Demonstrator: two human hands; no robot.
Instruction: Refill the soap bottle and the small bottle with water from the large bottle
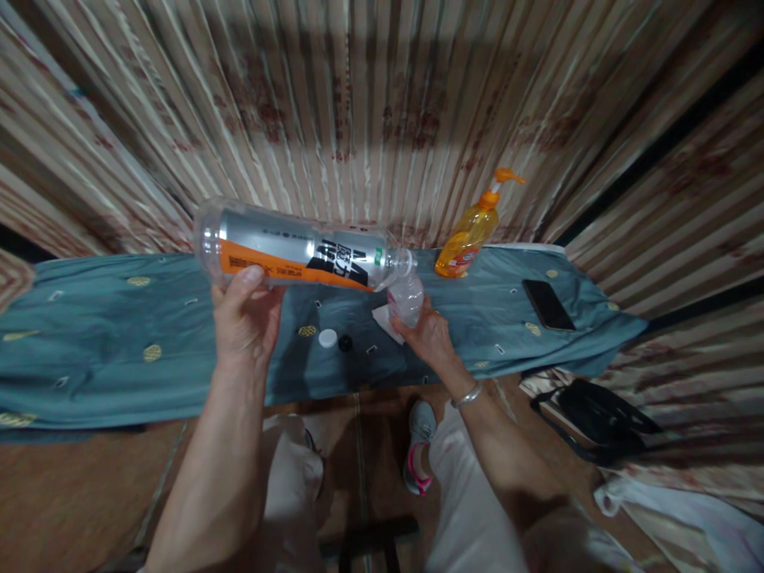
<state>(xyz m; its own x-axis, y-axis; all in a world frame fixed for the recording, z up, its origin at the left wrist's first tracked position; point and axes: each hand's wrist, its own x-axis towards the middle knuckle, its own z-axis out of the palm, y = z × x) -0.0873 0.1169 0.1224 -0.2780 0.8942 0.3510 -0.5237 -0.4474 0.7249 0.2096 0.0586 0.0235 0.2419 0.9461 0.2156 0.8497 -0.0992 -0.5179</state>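
Observation:
My left hand (244, 318) grips a large clear plastic bottle (298, 253) with a silver and orange label, tipped on its side with its open mouth to the right. That mouth meets the top of a small clear bottle (407, 296), which my right hand (426, 333) holds upright on the table. A bracelet sits on my right wrist. A white cap (327, 338) and a black cap (344, 343) lie on the cloth between my hands. A white paper (382, 320) lies beside the small bottle.
A teal cloth (107, 350) covers the long table. An orange pump bottle (471, 232) stands at the back right, a black phone (547, 304) lies near the right end. Striped curtains hang behind. A black bag (597, 418) sits on the floor at right.

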